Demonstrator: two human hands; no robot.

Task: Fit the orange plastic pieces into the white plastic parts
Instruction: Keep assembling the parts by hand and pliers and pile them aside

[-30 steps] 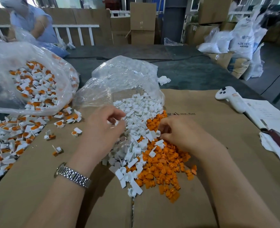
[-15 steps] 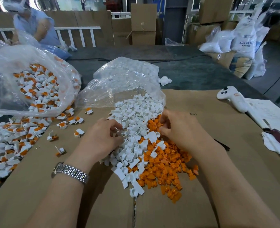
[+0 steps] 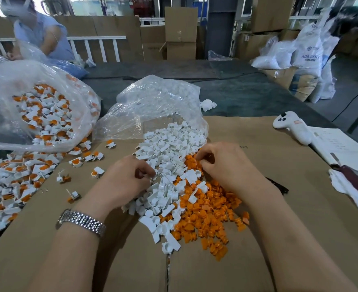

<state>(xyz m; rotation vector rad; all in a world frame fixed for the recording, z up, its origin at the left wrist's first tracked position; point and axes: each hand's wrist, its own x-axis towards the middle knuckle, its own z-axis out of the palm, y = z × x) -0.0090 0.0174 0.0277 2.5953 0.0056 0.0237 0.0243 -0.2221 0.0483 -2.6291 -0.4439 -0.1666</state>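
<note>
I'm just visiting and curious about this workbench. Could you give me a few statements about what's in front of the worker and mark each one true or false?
1. The left hand is over the white parts. True.
2. The loose orange pieces lie left of the white pile. False: they lie to its right.
3. A metal watch is on the right wrist. False: it is on the left wrist.
4. The bag on the left holds white parts with orange already in them. True.
5. The right hand is at the orange pieces. True.
</note>
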